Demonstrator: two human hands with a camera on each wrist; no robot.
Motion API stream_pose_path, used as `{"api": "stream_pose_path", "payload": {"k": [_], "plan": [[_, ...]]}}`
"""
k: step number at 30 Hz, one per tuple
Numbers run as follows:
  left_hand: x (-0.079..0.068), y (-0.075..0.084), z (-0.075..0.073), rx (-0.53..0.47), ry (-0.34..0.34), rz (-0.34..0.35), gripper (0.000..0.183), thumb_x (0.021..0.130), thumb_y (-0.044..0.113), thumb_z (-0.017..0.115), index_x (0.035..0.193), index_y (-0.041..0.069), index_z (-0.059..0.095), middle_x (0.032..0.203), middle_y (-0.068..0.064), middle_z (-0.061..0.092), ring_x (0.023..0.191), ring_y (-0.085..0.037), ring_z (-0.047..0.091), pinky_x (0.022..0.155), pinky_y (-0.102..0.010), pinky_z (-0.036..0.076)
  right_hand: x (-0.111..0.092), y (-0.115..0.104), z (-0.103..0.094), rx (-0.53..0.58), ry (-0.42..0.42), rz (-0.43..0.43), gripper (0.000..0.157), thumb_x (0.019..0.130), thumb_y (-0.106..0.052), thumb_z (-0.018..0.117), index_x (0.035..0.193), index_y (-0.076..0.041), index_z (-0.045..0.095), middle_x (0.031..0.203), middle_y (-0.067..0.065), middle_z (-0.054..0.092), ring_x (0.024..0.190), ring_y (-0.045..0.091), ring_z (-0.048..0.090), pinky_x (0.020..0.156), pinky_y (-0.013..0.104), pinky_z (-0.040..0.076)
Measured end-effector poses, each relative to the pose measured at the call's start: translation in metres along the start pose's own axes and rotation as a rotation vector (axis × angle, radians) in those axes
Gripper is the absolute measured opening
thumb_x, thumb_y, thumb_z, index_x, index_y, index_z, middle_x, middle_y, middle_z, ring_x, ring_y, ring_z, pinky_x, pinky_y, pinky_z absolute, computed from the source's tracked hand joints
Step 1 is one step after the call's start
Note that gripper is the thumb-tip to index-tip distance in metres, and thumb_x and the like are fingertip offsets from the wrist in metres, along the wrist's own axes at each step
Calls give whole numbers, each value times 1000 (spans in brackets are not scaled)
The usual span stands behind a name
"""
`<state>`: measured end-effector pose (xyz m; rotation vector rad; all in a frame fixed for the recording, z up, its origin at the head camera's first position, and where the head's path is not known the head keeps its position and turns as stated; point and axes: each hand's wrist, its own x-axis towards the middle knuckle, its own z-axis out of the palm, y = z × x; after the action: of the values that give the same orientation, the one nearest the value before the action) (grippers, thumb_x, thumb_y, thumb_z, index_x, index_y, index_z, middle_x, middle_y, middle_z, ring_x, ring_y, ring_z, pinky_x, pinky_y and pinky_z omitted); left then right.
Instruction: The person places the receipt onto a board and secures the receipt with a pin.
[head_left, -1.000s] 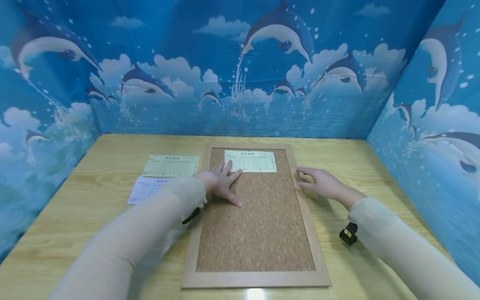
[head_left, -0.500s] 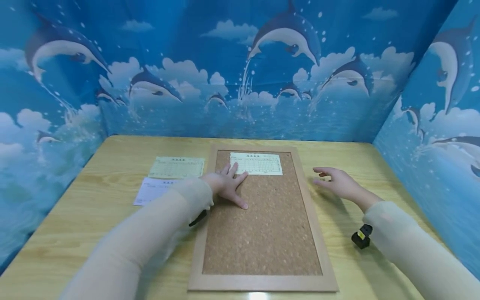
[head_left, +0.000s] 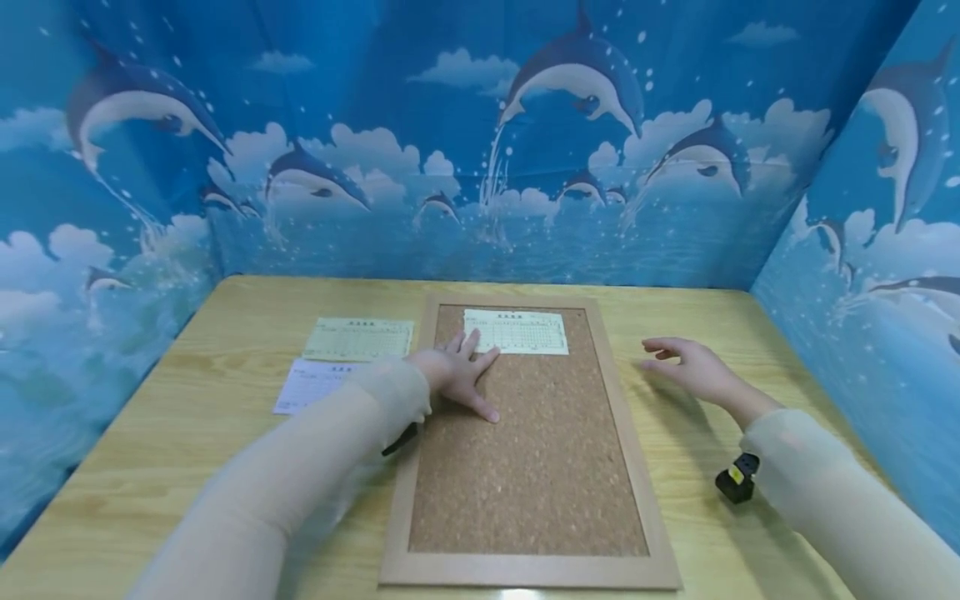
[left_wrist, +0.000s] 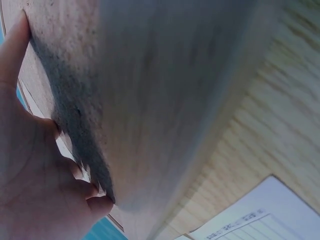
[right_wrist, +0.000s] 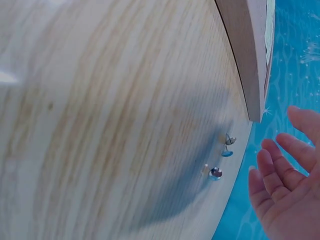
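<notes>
A wood-framed cork board [head_left: 532, 467] lies on the table, and a pale green printed form [head_left: 517, 333] rests on its upper part. My left hand [head_left: 459, 377] is spread flat on the board's left side, its fingertips at the form's lower left corner. To the right of the board, my right hand [head_left: 693, 371] hovers over the table with fingers loosely bent and holds nothing. In the right wrist view, several thumbtacks lie near that hand, among them a bluish one [right_wrist: 227, 153] and a shiny one [right_wrist: 215, 173]. The head view does not show them.
Left of the board lie a second green form [head_left: 360, 339] and a lilac form [head_left: 311, 385], partly covered by my left sleeve. A dolphin-print curtain [head_left: 375, 233] encloses the table's back and sides. Each wrist wears a black device; the right one [head_left: 737, 478] shows plainly.
My right hand has moved right, from the board's right edge out over the table. My left hand stays spread on the board. The whole head view has shifted slightly.
</notes>
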<state>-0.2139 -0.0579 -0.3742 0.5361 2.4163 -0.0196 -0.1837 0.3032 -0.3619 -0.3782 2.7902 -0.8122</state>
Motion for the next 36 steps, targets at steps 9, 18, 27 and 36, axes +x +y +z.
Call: {"api": "stream_pose_path", "payload": {"k": [9, 18, 27, 36], "plan": [[5, -3, 2, -15, -4, -3, 120, 57, 85, 54, 147, 37, -10, 151, -3, -28, 137, -28, -20, 108, -55, 6, 0, 6, -8, 7, 26, 30, 50, 98, -28, 50, 134, 6, 43, 128, 28, 49, 111, 41, 48, 85, 53, 42], [-8, 1, -4, -11, -2, 15, 118, 63, 81, 55, 149, 32, -8, 151, -6, -26, 138, -28, -20, 109, -55, 7, -1, 16, -11, 30, 14, 61, 49, 99, -26, 47, 134, 7, 43, 130, 30, 46, 113, 41, 47, 87, 52, 42], [-13, 3, -6, -17, -9, 9, 113, 67, 78, 56, 148, 33, -9, 151, -6, -26, 138, -29, -20, 109, -55, 8, -4, 22, -11, 27, 23, 98, 43, 99, -23, 47, 129, 8, 48, 122, 30, 51, 109, 43, 49, 86, 53, 42], [-10, 4, -6, -11, -20, 3, 113, 68, 78, 55, 148, 34, -10, 150, -5, -28, 138, -28, -20, 109, -54, 7, -10, 35, -8, -10, 18, 172, 29, 95, -19, 54, 109, 6, 61, 97, 17, 62, 88, 30, 57, 72, 42, 46]]}}
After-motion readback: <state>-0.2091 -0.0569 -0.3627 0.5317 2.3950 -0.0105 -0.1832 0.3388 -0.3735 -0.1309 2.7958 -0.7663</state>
